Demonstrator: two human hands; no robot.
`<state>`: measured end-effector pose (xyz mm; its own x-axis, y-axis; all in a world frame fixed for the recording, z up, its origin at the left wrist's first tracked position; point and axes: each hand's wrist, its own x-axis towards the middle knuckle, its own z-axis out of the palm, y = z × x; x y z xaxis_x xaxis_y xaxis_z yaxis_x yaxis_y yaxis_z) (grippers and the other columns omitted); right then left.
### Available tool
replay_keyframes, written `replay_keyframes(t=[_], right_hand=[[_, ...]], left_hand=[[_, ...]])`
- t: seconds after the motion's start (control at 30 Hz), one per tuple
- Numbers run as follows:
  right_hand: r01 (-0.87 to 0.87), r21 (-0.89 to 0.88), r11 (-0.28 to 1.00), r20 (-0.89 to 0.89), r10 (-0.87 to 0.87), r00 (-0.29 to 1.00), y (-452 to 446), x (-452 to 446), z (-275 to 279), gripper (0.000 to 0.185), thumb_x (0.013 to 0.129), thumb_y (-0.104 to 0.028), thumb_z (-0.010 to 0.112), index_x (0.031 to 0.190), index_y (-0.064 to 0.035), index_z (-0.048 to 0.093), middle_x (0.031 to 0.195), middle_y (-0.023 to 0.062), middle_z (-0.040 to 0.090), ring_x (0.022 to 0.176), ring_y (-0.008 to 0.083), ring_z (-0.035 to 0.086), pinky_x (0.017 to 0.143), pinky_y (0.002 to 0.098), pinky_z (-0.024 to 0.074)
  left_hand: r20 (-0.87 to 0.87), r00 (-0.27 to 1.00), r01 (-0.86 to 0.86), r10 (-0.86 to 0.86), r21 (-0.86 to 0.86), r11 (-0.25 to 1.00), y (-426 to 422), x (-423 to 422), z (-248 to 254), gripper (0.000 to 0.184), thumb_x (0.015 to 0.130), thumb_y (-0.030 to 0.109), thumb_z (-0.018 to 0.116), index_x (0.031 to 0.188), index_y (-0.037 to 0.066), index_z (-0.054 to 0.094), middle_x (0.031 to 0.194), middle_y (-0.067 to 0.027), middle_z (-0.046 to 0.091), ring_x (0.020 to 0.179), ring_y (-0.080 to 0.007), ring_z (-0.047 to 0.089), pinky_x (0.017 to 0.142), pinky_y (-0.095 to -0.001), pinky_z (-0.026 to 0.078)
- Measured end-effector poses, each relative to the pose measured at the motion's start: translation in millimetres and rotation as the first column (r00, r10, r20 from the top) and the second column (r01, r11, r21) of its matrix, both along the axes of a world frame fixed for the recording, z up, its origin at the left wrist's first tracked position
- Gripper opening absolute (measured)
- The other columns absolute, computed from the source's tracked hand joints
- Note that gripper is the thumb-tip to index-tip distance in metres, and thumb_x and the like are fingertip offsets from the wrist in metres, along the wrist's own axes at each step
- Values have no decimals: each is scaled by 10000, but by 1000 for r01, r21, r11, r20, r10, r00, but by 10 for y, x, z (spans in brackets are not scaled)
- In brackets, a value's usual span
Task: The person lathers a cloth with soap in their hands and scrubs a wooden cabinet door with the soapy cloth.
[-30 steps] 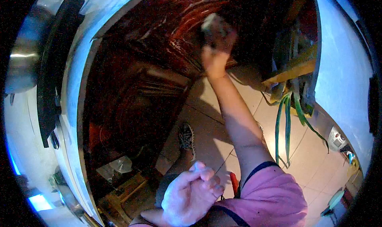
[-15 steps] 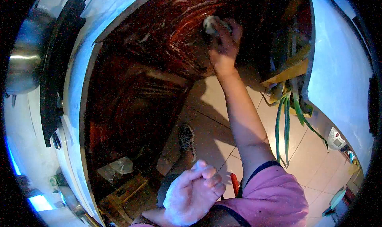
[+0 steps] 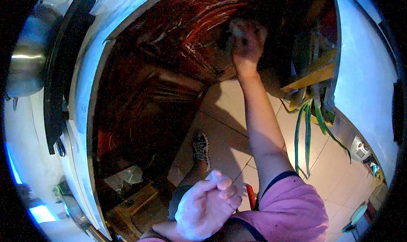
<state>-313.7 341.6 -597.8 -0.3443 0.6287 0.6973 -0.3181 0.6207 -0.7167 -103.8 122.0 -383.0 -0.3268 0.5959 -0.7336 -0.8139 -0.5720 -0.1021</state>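
My right hand (image 3: pixel 249 45) reaches forward to a dark red-brown carved panel (image 3: pixel 182 51), its fingers wrapped round a pale wad or cloth (image 3: pixel 237 29). Motion blurs the hand, and the wad's exact kind cannot be made out. Low in the view, close to my body, my left hand (image 3: pixel 207 206) is held with its fingers curled in. Nothing shows inside that hand, and it touches nothing visible.
Long green leaves (image 3: pixel 307 136) hang beside a wooden piece (image 3: pixel 311 79) on the right. A shoe (image 3: pixel 201 146) stands on the tiled floor (image 3: pixel 224 102). A pale curved edge (image 3: pixel 364 68) borders the right; a metal pot (image 3: pixel 27 59) is far left.
My right hand has shifted right and slightly down across the panel with the pale wad still in it. My left hand has stayed nearly in place, curled.
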Motion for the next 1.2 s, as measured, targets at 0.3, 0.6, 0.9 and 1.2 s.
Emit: replay_keyframes(t=[0.3,0.6,0.9,1.2], right_hand=[[5,241,971,122,-35,992,-549,123,397,385,660,-59,699,1031,-88,599,1061,145,523,1008,333,483,854,386,441],[282,241,929,11,-293,956,-9,63,286,368,706,-71,668,1068,-93,607,1083,122,537,1015,306,521,880,373,437],[-153,212,965,127,128,984,-556,139,353,422,607,31,683,996,-118,614,1041,147,538,933,328,544,785,378,457],[104,152,983,-36,-100,994,-233,52,360,363,676,-30,673,1028,-97,617,993,140,579,855,298,572,756,323,467]], left_hand=[[-49,999,20,-18,51,998,-37,-45,37,143,892,149,452,949,112,578,799,-15,542,725,-142,488,731,-305,397],[-12,1000,-9,9,27,1000,-72,-73,97,148,895,147,450,956,113,580,796,-13,542,721,-141,487,729,-305,399],[-66,997,47,-43,57,997,-15,-90,102,155,909,135,426,962,107,569,798,-2,535,707,-132,502,709,-307,419],[-5,1000,-19,19,-21,1000,1,-32,54,140,888,144,459,952,117,582,793,-9,541,711,-136,487,736,-308,398]])
